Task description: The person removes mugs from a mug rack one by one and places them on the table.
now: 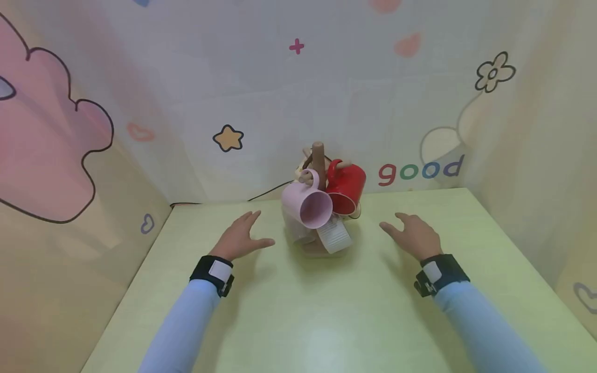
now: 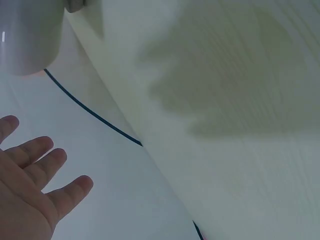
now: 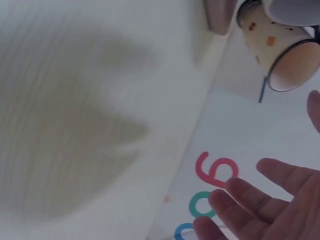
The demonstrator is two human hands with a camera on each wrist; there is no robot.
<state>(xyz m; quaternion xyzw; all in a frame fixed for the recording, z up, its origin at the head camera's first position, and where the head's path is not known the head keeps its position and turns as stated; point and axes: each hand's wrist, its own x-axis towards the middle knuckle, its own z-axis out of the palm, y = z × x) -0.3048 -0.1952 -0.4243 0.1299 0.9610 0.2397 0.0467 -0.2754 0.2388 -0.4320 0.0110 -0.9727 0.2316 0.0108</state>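
Note:
A wooden mug tree (image 1: 318, 160) stands near the back of the table, between my two hands. On its upper pegs hang a pink mug (image 1: 293, 201) on the left and a red mug (image 1: 352, 180) on the right, mouths tilted down toward me. Below them hangs a white ribbed mug (image 1: 335, 237), with a pale mug (image 1: 294, 228) partly hidden behind the pink one. The right wrist view shows a cream mug (image 3: 265, 37) with orange-brown spots and a dark rim. My left hand (image 1: 240, 237) hovers left of the tree, fingers extended, holding nothing. My right hand (image 1: 414, 235) mirrors it on the right, also holding nothing.
The pale yellow-green table (image 1: 317, 311) meets a printed curtain (image 1: 261, 103) right behind the mug tree. More curtain (image 1: 559, 155) closes in the right side, and a pink-patterned one (image 1: 46, 145) the left. Each wrist wears a black strap (image 1: 212, 272).

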